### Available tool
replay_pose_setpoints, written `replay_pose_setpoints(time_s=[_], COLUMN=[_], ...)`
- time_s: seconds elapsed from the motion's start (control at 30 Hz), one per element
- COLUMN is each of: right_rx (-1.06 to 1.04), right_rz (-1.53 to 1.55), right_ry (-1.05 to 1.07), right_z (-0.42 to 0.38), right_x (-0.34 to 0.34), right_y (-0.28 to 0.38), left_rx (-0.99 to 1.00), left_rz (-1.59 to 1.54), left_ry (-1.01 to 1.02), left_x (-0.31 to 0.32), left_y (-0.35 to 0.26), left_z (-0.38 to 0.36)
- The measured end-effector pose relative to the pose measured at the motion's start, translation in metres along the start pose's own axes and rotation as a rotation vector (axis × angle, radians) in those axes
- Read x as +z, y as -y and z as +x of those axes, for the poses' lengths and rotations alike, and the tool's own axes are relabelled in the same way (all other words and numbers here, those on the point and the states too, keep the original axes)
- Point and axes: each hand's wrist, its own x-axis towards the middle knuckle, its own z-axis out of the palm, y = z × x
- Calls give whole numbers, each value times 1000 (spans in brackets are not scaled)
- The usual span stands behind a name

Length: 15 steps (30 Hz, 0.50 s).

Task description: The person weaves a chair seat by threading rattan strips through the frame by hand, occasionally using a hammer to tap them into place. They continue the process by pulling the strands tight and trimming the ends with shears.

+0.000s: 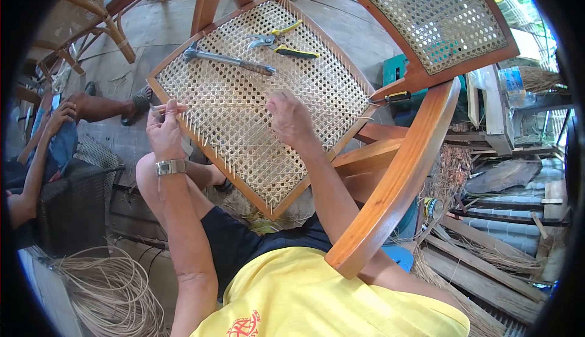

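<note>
A wooden chair seat frame with woven cane webbing lies tilted in front of me, cane ends sticking up along its edges. At its left edge, my left hand pinches a thin cane strand, with thumb and fingers pressed together. That strand runs across the webbing to my right hand, closed in a fist over the middle of the seat. On the webbing lie a hammer and pruning shears with yellow-and-black handles. A black-handled tool rests by the right corner.
The curved wooden armrest rises close by my right arm, with the cane backrest beyond. A coil of cane lies lower left. Another person's hand is at the left. Wood planks are stacked at the right.
</note>
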Motion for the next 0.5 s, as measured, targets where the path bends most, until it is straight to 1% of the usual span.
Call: replay_pose_setpoints(time_s=[0.03, 0.07, 0.13, 0.2, 0.23, 0.27, 0.33, 0.37, 0.43, 0.5], right_rx=[-6, -49, -103, -69, -44, -47, -100, -103, -31, -41], right_rz=[4, -17, -21, -5, 2, 6, 77, 74, 66, 46], right_ry=[5, -4, -8, 7, 47, 48, 110, 109, 114, 97], right_z=[1, 0, -1, -3, -2, -3, -5, -3, -1, 2], right_x=[1, -1, 0, 2, 1, -3, -11, -11, -8, 2], right_y=[0, -1, -2, -3, -4, -6, -10, -9, -5, 5], left_rx=[44, 46, -14, -15, 31, 75, 78, 78, 44, 13], left_rz=[36, 41, 140, 179, 207, 233, 251, 268, 213, 164], left_ry=[9, 0, -30, -24, -34, -40, -48, -59, -63, -68], left_x=[-3, -3, -2, -3, 0, 1, 1, 1, 0, -2], left_y=[9, 11, 15, 23, 25, 27, 28, 27, 28, 26], left_z=[4, 6, 9, 16, 17, 18, 18, 19, 19, 21])
